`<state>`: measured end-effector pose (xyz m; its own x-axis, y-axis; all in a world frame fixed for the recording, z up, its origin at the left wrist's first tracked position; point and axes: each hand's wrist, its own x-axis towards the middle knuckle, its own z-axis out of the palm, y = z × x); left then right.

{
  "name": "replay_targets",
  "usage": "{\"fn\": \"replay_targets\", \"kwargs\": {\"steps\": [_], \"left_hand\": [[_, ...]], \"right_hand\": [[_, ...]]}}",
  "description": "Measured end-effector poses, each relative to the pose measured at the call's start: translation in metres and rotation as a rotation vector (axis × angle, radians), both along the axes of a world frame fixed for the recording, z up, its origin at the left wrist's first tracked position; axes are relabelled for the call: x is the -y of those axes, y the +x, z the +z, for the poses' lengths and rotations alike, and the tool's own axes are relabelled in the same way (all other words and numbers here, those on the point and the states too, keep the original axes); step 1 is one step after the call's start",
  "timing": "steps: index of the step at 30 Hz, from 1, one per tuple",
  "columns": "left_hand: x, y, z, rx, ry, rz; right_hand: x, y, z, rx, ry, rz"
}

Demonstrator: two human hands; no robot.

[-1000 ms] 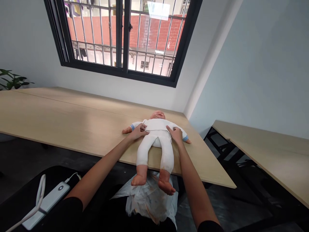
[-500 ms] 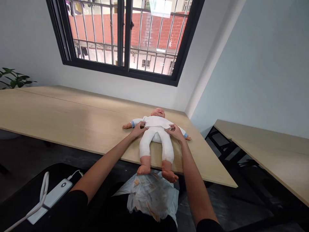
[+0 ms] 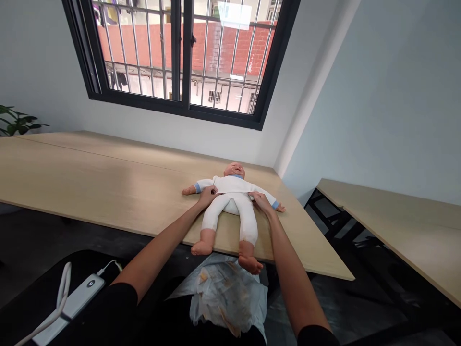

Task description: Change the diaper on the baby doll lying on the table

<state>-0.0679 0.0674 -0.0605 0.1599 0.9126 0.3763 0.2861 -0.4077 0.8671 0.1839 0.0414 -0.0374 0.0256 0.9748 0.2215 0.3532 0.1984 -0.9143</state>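
A baby doll lies on its back on the wooden table, its head toward the window and its feet at the front edge. It has on a white shirt with blue collar and cuffs, and white trousers. My left hand is closed on the shirt's lower hem at the doll's waist, on the left side. On the right side, my right hand pinches the same hem, its fingertips partly hidden by the cloth.
The pale wooden table runs off to the left. Another table stands at the right. A crumpled whitish plastic bag is below the front edge. A white power bank with a cable lies lower left.
Both hands have pulled the shirt hem a little down and straighter over the waist. The doll's legs have shifted, the left-side foot moving further left. The view has tilted slightly.
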Motion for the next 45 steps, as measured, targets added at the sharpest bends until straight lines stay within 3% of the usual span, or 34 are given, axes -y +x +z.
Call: {"fn": "replay_targets", "kwargs": {"steps": [4,7,13,20,29,36,45], "left_hand": [[0.003,0.000,0.003,-0.009,-0.001,-0.002],[0.004,0.001,0.003,0.001,0.005,0.003],[0.001,0.000,-0.001,0.125,0.032,0.017],[0.001,-0.002,-0.002,0.081,0.036,-0.052],[0.001,-0.003,-0.005,0.065,0.085,-0.081],[0.002,-0.002,-0.002,0.064,0.112,-0.108],[0.003,-0.007,0.003,0.119,0.080,-0.049]], "right_hand": [[-0.001,0.003,-0.001,0.005,-0.014,0.008],[0.001,0.008,0.002,-0.002,-0.025,0.091],[0.008,0.011,0.006,-0.176,-0.076,0.188],[0.003,0.006,-0.002,-0.046,0.048,0.162],[0.005,0.004,-0.003,0.141,0.097,0.093],[0.002,0.007,-0.003,0.166,0.097,0.093],[-0.004,0.016,-0.002,0.006,0.224,-0.082]]}}
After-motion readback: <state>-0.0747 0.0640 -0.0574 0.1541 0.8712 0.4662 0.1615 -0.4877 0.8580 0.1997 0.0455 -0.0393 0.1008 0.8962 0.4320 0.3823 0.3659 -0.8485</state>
